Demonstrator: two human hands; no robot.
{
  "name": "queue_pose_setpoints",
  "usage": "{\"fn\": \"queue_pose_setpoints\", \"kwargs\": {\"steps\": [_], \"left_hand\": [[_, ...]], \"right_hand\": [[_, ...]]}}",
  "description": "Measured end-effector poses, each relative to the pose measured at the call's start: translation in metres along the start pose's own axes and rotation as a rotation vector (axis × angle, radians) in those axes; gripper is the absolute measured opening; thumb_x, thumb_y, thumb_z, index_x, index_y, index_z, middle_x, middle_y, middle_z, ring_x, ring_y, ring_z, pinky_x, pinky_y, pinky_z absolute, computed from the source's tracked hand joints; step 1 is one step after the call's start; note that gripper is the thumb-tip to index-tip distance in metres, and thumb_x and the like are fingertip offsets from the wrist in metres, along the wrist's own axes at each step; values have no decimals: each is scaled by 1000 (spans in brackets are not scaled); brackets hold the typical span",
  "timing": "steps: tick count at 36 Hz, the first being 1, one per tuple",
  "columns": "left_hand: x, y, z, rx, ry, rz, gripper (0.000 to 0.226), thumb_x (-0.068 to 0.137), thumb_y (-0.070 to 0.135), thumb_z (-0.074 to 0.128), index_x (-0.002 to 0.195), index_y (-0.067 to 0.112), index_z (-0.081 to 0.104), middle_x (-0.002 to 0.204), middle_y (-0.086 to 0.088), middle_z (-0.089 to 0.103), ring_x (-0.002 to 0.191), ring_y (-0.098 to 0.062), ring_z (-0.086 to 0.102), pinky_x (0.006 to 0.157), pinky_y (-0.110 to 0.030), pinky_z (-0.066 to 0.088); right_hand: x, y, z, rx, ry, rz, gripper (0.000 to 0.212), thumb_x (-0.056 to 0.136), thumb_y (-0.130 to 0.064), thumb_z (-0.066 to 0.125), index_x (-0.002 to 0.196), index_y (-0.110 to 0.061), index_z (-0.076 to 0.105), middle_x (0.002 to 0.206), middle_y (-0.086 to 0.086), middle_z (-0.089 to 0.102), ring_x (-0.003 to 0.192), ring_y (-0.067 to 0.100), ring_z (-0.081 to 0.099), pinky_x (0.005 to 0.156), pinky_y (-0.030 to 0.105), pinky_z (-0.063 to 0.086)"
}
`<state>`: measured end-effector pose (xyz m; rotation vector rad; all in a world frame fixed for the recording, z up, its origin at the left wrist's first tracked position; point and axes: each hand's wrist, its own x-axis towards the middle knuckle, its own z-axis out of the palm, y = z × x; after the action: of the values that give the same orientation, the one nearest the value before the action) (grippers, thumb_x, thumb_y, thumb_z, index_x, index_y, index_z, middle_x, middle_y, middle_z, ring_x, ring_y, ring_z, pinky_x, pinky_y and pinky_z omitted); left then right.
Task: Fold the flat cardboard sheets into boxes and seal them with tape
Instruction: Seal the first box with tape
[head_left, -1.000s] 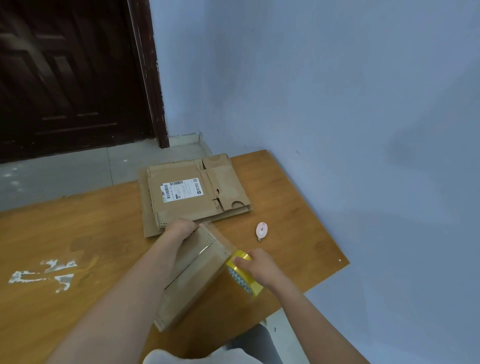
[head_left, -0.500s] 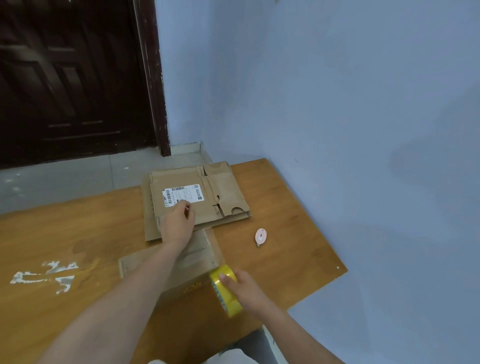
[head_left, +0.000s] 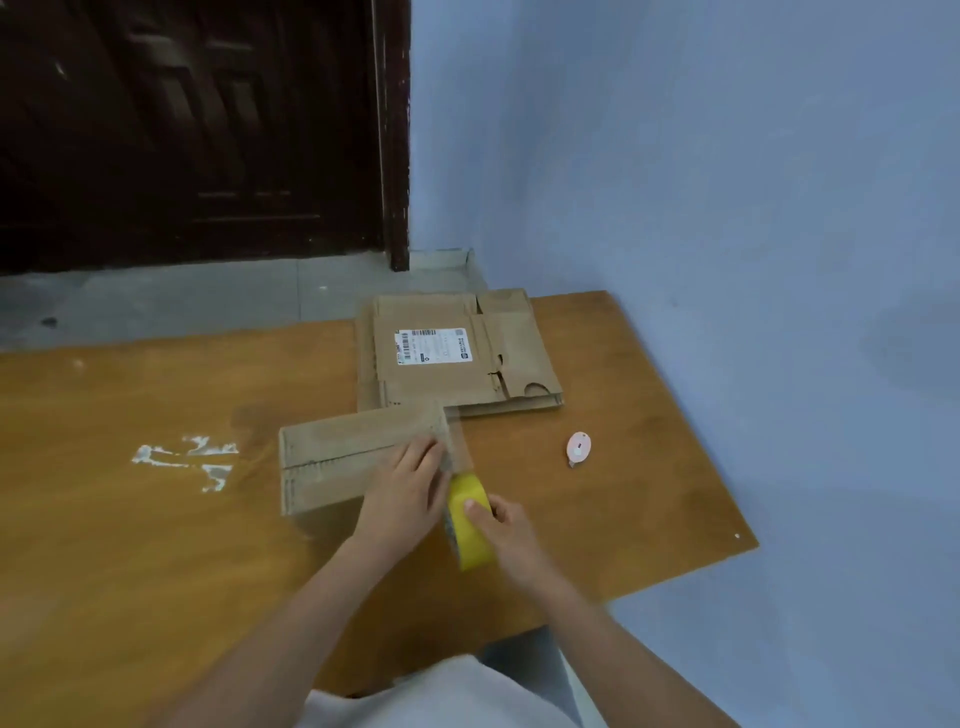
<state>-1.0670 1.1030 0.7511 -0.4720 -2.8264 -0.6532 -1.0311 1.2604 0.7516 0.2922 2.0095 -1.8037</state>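
You had one box folded, left hand pressing its end, right hand gripping the tape roll. Taping looked barely started; flat sheets waited on the bench.

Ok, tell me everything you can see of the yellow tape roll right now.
The yellow tape roll stands on edge near the wooden table's front right part, its outer band bright yellow, a printed rim showing on its left side. The right hand grips it, a finger over the top. A clear strip seems to run up from it to the folded box's right end, where the left hand rests. Motion blur hides finer detail.
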Motion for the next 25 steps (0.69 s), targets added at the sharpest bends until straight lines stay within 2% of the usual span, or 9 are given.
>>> {"fn": "queue_pose_setpoints", "kwargs": {"steps": [3, 6, 8, 10, 12, 15, 17, 22, 25], "left_hand": [[1, -4, 0, 73, -78, 48, 46, 90, 41, 39, 113, 9, 61, 114, -6, 60, 106, -24, 53, 88, -34, 50], [1, -6, 0, 123, -192, 95, 51, 87, 49, 43, 118, 10, 56, 119, -7, 57, 113, -27, 50, 93, -40, 49], [3, -6, -2, 145, -218, 109, 53, 85, 51, 47, 118, 10, 55, 119, -7, 57, 114, -28, 48, 95, -41, 48], [5, -6, -4, 159, -206, 107, 56, 82, 52, 53, 117, 9, 55, 118, -8, 58, 113, -26, 45, 96, -42, 48], [4, -3, -3, 187, -223, 107, 63, 77, 56, 59, 118, 8, 55, 119, -10, 58, 116, -27, 43, 99, -45, 46], [1, -2, -1, 279, -274, 107, 79, 77, 70, 44, 123, 6, 55, 126, -12, 56, 120, -31, 46, 107, -44, 33], [-1, -2, -1, 299, -295, 106, 88, 77, 74, 34, 125, 3, 54, 128, -15, 54, 122, -32, 43, 109, -42, 22], [-1, -5, 0, 324, -337, 126, 97, 78, 77, 26, 129, -1, 52, 129, -19, 53, 122, -33, 37, 109, -44, 21], [-1, -7, 3, 336, -352, 142, 102, 74, 80, 27, 130, -3, 51, 130, -20, 53, 122, -34, 36, 109, -45, 21]], "right_hand": [[5, 4, 5, -68, 11, 88, 21, 96, -27, 53, 82, -13, 61, 75, 5, 58, 66, 14, 55, 63, 26, 43], [11, 10, 12, -239, 65, 214, 35, 97, -32, 50, 63, -21, 48, 61, -5, 46, 54, 7, 44, 50, 19, 32], [16, 15, 16, -320, 102, 255, 34, 96, -39, 48, 66, -22, 49, 66, -4, 48, 60, 10, 47, 53, 23, 33], [20, 14, 21, -381, 120, 301, 33, 96, -43, 46, 79, -16, 56, 81, 4, 59, 75, 20, 56, 64, 29, 39], [22, 13, 23, -384, 129, 346, 32, 97, -40, 43, 94, -13, 58, 94, 8, 60, 86, 24, 57, 73, 33, 43], [19, 14, 22, -220, 75, 413, 32, 101, -29, 35, 120, -10, 53, 107, 5, 55, 96, 19, 52, 82, 30, 41], [15, 18, 20, -45, 2, 457, 32, 102, -24, 34, 128, -11, 47, 114, 4, 54, 105, 19, 52, 89, 31, 43], [13, 24, 2, 454, -225, 437, 25, 99, -12, 38, 109, -9, 60, 102, 9, 63, 96, 20, 58, 86, 35, 47], [21, 20, -22, 604, -174, 502, 28, 94, -11, 38, 99, -1, 64, 92, 15, 63, 89, 27, 57, 84, 38, 46]]}}
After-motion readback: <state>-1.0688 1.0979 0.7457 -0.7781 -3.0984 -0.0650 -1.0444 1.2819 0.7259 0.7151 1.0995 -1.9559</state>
